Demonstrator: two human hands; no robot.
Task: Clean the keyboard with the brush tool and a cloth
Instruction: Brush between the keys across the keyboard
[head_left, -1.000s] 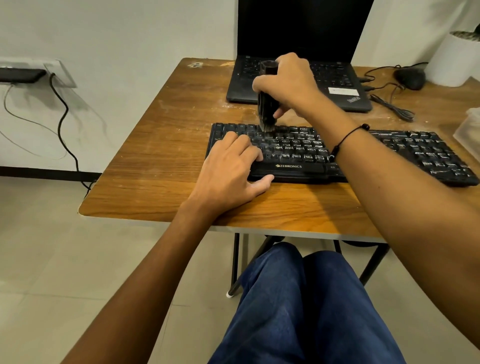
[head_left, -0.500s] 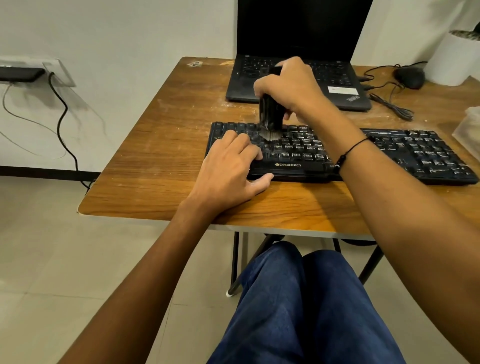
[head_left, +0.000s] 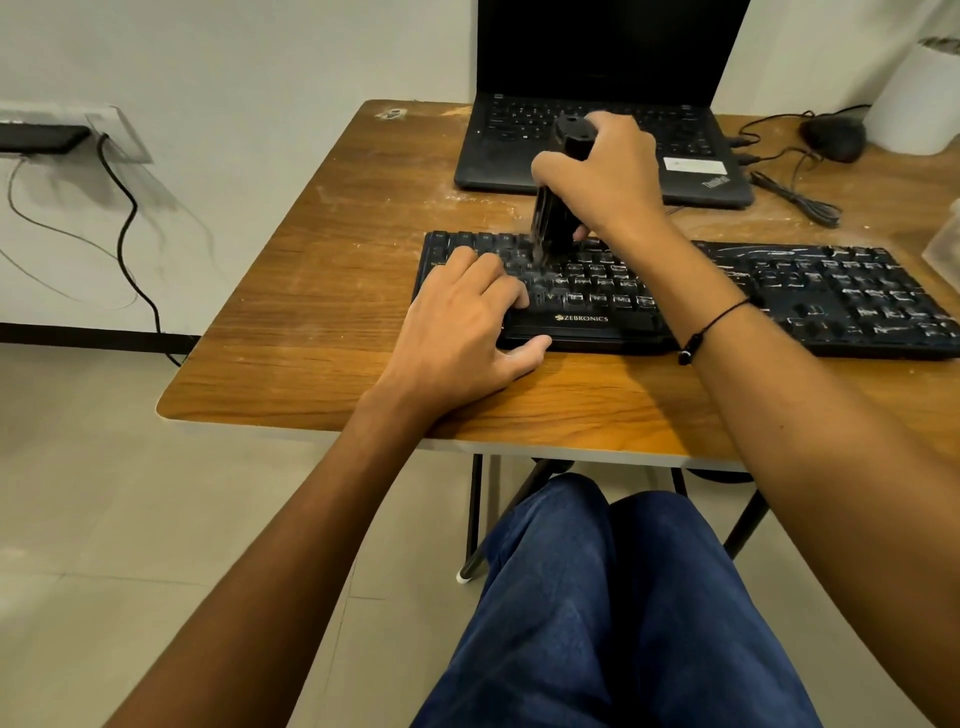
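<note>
A black dusty keyboard (head_left: 779, 296) lies across the wooden table (head_left: 322, 291). My left hand (head_left: 462, 332) rests flat on the keyboard's left end, fingers straight on the keys, thumb along the front edge. My right hand (head_left: 605, 176) grips a black brush tool (head_left: 558, 208) held almost upright, its bristles touching the upper key rows just right of my left fingers. I see no cloth.
An open black laptop (head_left: 602, 140) stands behind the keyboard. A black mouse (head_left: 831, 137) with its cable lies at the back right beside a white pot (head_left: 919, 98). A clear box edge (head_left: 945, 244) shows at the far right. My knees sit under the table's front edge.
The brush has swept back up the keys toward the top rows and tilted slightly. My left hand has stayed on the keyboard's left end.
</note>
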